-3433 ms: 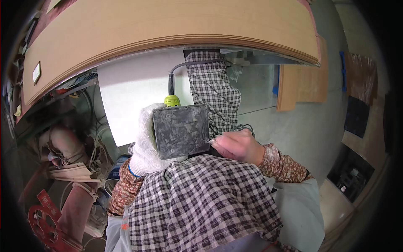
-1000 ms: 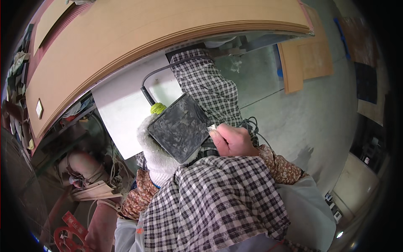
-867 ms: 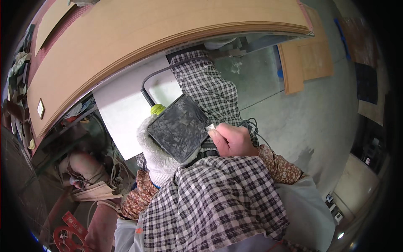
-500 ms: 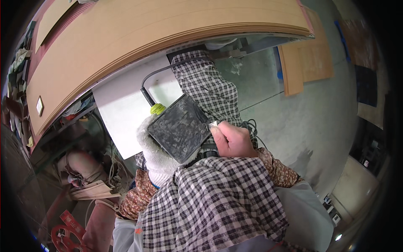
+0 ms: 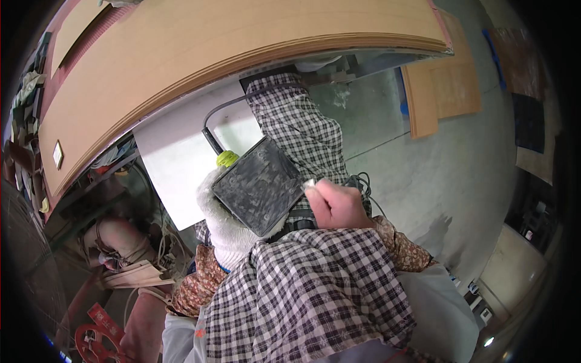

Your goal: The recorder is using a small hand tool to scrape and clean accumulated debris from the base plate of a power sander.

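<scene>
In my left hand [image 5: 219, 212], which wears a white knit glove, lies an electric sander turned over so that its flat square black pad [image 5: 259, 186] faces up. Whitish dust smears cover the pad. The sander's yellow-green collar [image 5: 227, 158] and dark cord [image 5: 242, 97] stick out past its far left corner. My bare right hand [image 5: 339, 206] is closed in a pinch just beside the pad's right corner. Between thumb and fingertips shows a small whitish piece [image 5: 310, 183], its kind too small to tell.
Ahead is a bench stacked with large tan boards [image 5: 242, 36]. A white panel [image 5: 175, 163] leans below its edge. More boards [image 5: 454, 91] lie on the grey floor at the right. A red handwheel [image 5: 97, 343] and wood strips [image 5: 136, 275] are at the lower left.
My right hand has shifted slightly right and toward me, a little off the pad's corner. The sander has barely moved in my left hand.
</scene>
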A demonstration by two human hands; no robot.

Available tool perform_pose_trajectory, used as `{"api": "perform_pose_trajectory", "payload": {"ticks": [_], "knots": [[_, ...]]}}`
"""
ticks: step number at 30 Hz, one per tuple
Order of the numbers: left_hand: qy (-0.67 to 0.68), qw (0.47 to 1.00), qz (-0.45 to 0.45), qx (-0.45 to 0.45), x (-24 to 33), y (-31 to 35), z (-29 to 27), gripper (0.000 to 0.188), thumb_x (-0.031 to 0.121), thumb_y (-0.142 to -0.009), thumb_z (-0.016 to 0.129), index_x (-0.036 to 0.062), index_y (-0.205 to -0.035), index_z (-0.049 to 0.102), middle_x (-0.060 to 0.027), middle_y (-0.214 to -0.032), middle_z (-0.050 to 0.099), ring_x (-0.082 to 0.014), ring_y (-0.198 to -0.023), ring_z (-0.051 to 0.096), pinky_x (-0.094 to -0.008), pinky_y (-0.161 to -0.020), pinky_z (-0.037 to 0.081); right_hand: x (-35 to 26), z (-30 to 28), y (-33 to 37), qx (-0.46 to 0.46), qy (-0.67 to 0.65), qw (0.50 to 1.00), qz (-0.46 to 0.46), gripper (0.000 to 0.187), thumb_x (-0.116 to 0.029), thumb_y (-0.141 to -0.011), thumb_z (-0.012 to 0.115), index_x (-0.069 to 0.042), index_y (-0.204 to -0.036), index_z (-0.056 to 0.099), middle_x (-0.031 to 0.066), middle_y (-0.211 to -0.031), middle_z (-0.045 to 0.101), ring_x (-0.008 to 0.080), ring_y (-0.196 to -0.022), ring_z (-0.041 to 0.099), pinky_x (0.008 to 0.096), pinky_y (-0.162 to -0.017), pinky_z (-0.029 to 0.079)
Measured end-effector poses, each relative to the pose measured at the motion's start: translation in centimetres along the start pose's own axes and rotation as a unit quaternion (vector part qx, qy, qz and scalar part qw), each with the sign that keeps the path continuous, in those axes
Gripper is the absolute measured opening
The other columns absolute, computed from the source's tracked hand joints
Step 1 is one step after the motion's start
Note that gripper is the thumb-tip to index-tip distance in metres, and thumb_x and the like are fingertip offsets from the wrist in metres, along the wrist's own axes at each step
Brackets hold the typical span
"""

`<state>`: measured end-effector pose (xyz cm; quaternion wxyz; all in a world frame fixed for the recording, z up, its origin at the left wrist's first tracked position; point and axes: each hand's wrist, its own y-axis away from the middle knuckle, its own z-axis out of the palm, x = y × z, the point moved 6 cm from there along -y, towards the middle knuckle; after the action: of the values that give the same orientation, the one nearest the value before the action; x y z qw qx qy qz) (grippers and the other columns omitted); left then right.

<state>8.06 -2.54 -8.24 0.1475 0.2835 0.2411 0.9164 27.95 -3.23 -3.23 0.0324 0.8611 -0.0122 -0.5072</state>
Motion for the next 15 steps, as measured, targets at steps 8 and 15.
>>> {"api": "perform_pose_trajectory", "payload": {"ticks": [8, 15], "knots": [[0.077, 0.996, -0.013, -0.050, 0.2, 0.2, 1.8, 0.060, 0.057, -0.102, 0.055, 0.0100, -0.140, 0.056, -0.0159, -0.136, 0.063, -0.0307, -0.124, 0.063, -0.0516, -0.106, 0.054, -0.2, -0.4, -0.3, 0.025, -0.022, 0.999, 0.027, 0.038, -0.010, -0.100, 0.068, -0.001, -0.070, 0.047, 0.0078, -0.055, 0.044, 0.0106, -0.047, 0.040, 0.0323, -0.045, 0.036], [-0.022, 0.998, 0.049, -0.021, 0.7, 0.1, -0.5, 0.064, 0.036, -0.096, 0.073, 0.0108, -0.147, 0.044, -0.0148, -0.144, 0.055, -0.0322, -0.129, 0.060, -0.0524, -0.108, 0.054, 0.5, -0.3, -0.4, 0.008, -0.006, 1.000, -0.021, 0.038, -0.011, -0.100, 0.067, -0.001, -0.070, 0.047, 0.0083, -0.056, 0.044, 0.0122, -0.048, 0.040, 0.0334, -0.045, 0.036]]}}
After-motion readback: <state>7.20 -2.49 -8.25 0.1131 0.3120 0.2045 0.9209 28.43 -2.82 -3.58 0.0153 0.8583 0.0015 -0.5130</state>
